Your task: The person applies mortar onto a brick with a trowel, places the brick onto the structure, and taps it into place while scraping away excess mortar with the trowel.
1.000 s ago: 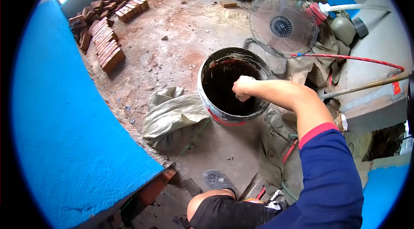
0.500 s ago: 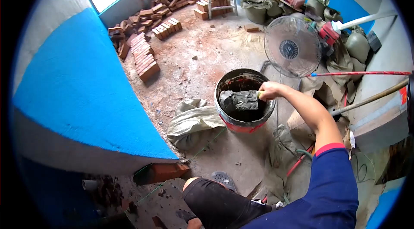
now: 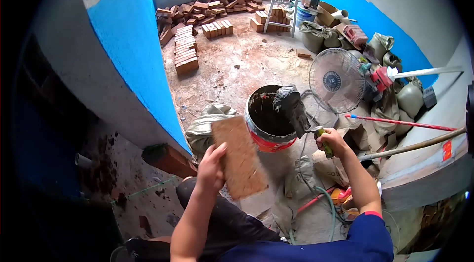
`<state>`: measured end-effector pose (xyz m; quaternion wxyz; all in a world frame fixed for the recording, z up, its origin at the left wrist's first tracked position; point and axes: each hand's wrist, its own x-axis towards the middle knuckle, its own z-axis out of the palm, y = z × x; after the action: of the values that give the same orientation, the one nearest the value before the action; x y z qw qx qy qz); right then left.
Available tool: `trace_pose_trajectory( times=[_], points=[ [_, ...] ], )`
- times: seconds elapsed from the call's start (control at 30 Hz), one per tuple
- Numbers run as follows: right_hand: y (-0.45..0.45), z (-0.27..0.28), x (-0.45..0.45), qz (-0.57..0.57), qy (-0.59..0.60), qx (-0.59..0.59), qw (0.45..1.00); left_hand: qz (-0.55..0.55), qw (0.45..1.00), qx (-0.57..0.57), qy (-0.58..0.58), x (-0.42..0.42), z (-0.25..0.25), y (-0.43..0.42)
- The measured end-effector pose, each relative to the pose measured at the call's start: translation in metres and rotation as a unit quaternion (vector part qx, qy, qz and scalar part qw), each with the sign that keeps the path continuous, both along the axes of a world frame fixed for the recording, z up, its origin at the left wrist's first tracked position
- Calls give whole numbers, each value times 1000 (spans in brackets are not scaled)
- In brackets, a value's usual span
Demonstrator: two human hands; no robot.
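My left hand grips a flat reddish-brown brick by its left edge, holding it up in front of my body. In my right hand is the green handle of a trowel. Dark grey mortar is heaped on the trowel's blade, which points up and to the left over the right rim of a bucket. That bucket, white and red outside, stands on the floor and has dark mortar smeared round its inside. The brick partly overlaps the bucket's lower left in view.
A standing fan is right of the bucket. Stacked bricks and a loose brick pile lie farther back. A stepladder, sacks and poles are at the right. A blue-painted wall rises at left.
My right hand has lifted the mortar-laden trowel out of the bucket and moved down and right. My left hand has come up into view with a brick. The head view has shifted.
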<state>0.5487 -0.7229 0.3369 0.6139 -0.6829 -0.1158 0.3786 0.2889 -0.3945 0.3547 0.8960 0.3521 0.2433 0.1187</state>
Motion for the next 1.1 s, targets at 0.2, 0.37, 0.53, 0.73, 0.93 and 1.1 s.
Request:
trace_pose_trajectory(
  times=[0.2, 0.37, 0.53, 0.73, 0.93, 1.1],
  points=[
    [-12, 32, -46, -16, -101, 37, 994, -123, 983, -111, -74, 87, -47, -28],
    [17, -3, -90, -117, -373, -100, 915, -204, 959, -181, -79, 106, -54, -43],
    [36, -93, -110, -162, -571, -147, 792, -176, 960, -206, -67, 116, -67, -54],
    [30, -147, -141, -126, -568, -210, 786, -158, 955, -243, -57, 109, -56, -47],
    [9, -136, -143, -105, -635, -217, 734, -140, 952, -255, -98, 99, -66, -36],
    [-42, -134, -143, -103, -645, -244, 717, -116, 955, -246, -115, 89, -65, -32]
  ],
)
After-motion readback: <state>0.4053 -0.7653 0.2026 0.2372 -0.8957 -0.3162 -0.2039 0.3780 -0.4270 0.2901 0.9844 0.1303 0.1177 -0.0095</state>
